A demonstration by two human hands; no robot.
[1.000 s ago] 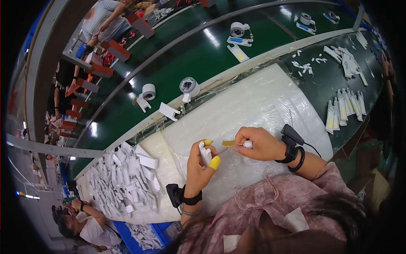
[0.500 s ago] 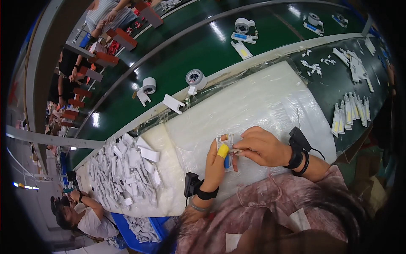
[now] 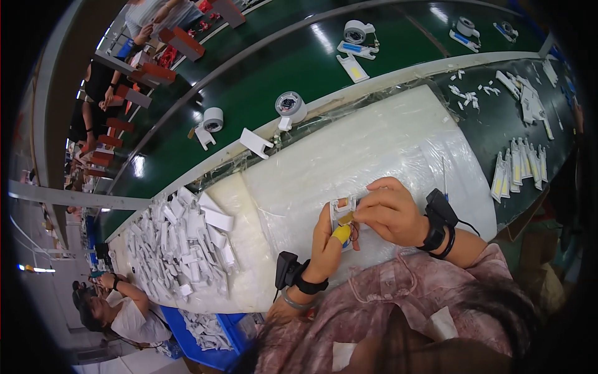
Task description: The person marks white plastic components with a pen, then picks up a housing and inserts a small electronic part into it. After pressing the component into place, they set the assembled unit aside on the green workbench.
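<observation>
Over the padded bench, my left hand (image 3: 325, 249) grips a small white plastic housing (image 3: 336, 209), its thumb wearing a yellow finger cover (image 3: 341, 234). A small brownish-yellow piece (image 3: 346, 219) lies at the housing, and a dark thin wire shows below it. My right hand (image 3: 393, 215) is closed in a pinch at the housing's right side; its fingertips hide what they touch there. Part of a blue piece peeks out under the left thumb.
A heap of white plastic parts (image 3: 180, 243) covers the bench's left, above a blue bin (image 3: 230, 330). Round white lamp-like units (image 3: 290, 107) sit on the green conveyor (image 3: 249, 75). White strips with yellow panels (image 3: 517, 165) and small white pieces lie at right. Other people work beyond.
My right fingers have moved up along the housing. The brownish-yellow piece now shows lower at the housing, near the left thumb, and the blue piece is mostly covered.
</observation>
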